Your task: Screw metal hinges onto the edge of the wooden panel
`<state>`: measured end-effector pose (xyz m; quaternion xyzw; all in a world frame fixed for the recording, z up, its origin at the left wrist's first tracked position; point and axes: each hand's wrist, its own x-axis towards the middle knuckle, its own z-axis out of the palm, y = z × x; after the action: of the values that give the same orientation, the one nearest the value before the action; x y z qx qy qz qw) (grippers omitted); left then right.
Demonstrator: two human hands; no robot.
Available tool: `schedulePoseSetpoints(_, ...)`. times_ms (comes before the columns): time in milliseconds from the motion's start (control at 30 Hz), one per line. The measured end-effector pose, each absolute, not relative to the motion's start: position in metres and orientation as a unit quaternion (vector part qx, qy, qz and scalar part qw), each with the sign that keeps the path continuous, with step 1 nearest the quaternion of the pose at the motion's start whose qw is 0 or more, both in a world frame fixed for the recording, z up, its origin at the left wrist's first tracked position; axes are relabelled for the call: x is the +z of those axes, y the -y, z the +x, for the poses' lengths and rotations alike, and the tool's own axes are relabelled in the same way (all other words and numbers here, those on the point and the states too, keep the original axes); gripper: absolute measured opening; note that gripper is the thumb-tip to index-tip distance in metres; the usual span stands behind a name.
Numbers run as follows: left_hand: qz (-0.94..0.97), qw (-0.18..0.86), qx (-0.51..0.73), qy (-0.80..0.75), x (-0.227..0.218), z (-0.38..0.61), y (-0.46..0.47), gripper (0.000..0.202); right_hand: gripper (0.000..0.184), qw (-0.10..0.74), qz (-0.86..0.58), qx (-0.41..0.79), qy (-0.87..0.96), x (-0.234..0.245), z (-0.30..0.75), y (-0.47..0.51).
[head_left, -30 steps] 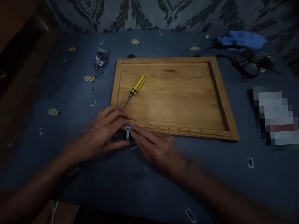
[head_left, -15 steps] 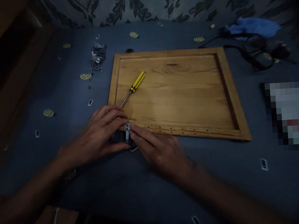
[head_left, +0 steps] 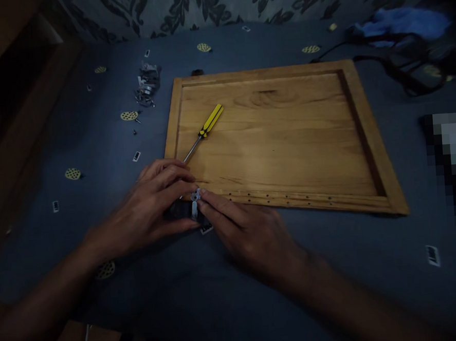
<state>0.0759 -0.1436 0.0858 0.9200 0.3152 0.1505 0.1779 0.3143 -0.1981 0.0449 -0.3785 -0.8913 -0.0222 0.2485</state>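
Together left hand (head_left: 153,208), right hand (head_left: 251,233) pinch metal bracket (head_left: 194,202); sticker (head_left: 207,229) illegible.

two bare hands meet at the near left corner of a wooden cabinet door (head_left: 287,136) lying flat on a blue cloth (head_left: 220,294). the left hand (head_left: 153,208) and right hand (head_left: 247,231) pinch a small metal hinge (head_left: 194,202) between their fingertips. a yellow-handled screwdriver (head_left: 204,131) lies on the panel just beyond; loose metal hardware (head_left: 145,88) sits further left.
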Motion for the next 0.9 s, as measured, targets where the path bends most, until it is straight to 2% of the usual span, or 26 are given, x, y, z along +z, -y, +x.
schedulePoseSetpoints(433,0.917,0.186,0.159,-0.315,0.0857,0.0760,0.1430,0.040,0.041,0.240,-0.369,-0.018,0.898,0.0453,0.3166,0.1977)
schedulePoseSetpoints(700,0.915,0.190,0.156,-0.319,0.0873,0.0750,0.1427,0.041,0.039,0.236,-0.384,0.024,0.892,0.0440,0.3136,0.1987)
schedulePoseSetpoints(900,0.917,0.190,0.157,-0.313,0.0874,0.0757,0.1421,0.042,0.039,0.244,-0.372,-0.015,0.896,0.0469,0.3136,0.1970)
